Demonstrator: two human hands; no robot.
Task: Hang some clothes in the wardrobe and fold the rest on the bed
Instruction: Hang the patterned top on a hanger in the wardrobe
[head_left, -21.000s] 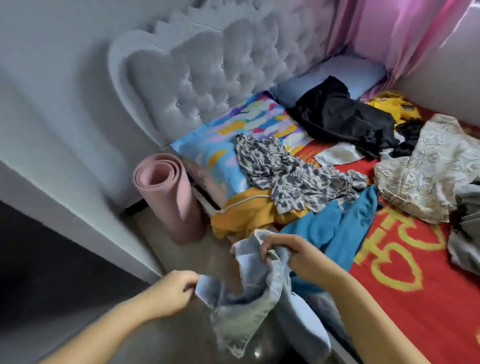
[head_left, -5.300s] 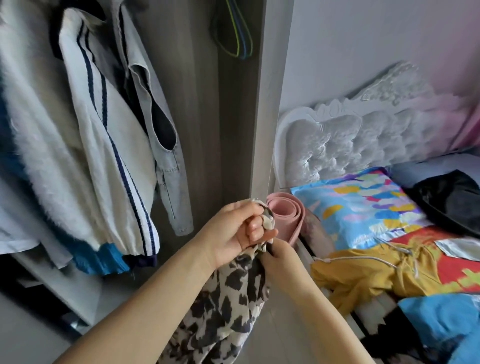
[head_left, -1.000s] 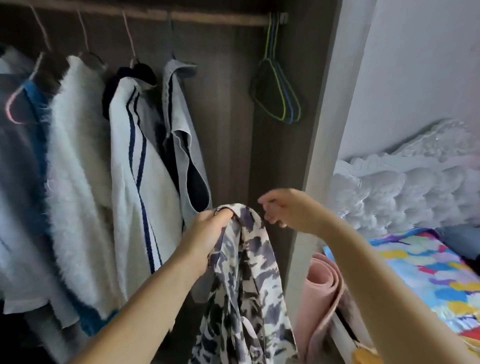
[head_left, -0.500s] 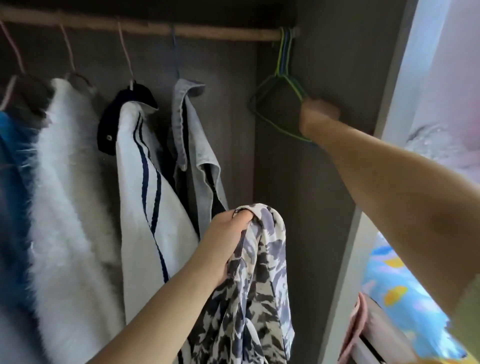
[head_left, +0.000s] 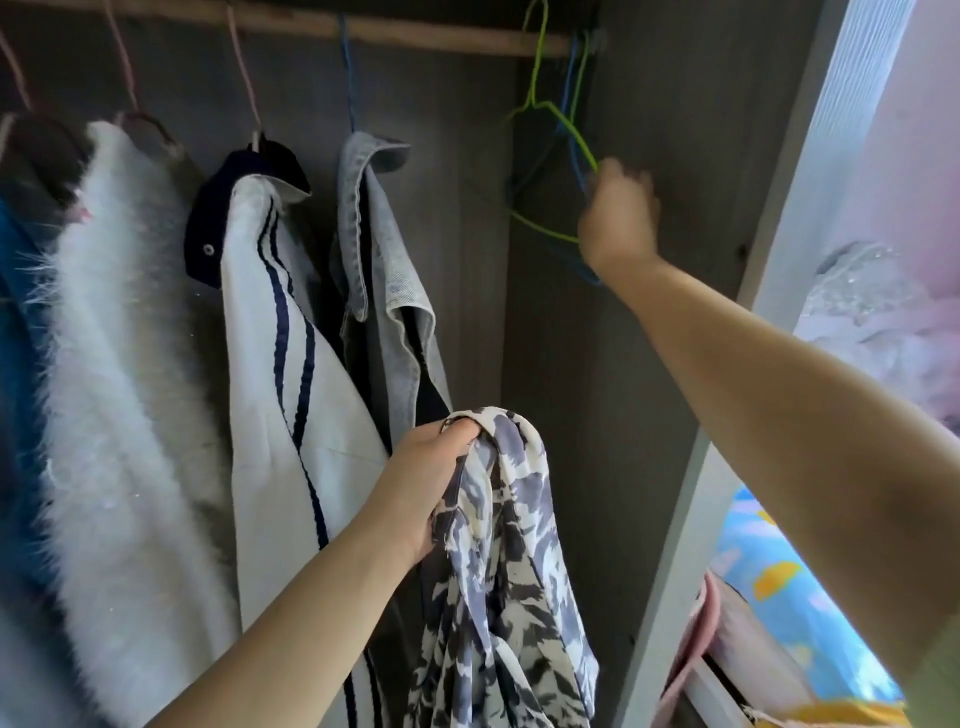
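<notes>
Gripping thin wire hangers (head_left: 550, 171) (green, blue) — right hand (head_left: 618, 218); left hand (head_left: 431, 478) bunches silky patterned blouse (head_left: 498, 561).

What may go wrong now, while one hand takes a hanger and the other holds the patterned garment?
1. The right hand grips the green hanger among the blue hangers; these may tangle and come off the rail together.
2. The left hand holds the patterned garment bunched; it might slip, and one hand alone may struggle to thread it.

open gap right of denim jacket (head_left: 384, 270), wire hangers (head_left: 550, 171) above
</notes>
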